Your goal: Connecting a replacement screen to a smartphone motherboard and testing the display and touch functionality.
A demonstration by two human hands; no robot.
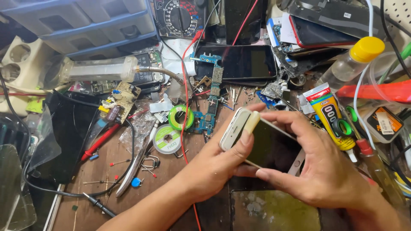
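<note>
Both my hands hold a white smartphone (239, 128) with a dark screen, tilted above a wooden workbench (107, 167). My left hand (214, 164) grips its upper left end, thumb pressed on the top edge where the screen lifts slightly from the body. My right hand (319, 164) wraps the right side, fingers over the top edge and thumb under the lower edge.
A circuit board (209, 107), solder spools (180, 117), tweezers (135, 164), a red probe (100, 141), a glue tube (332, 115), a yellow-capped bottle (351, 62), a black phone (242, 62), a multimeter (177, 17) and blue drawers (85, 23) crowd the bench.
</note>
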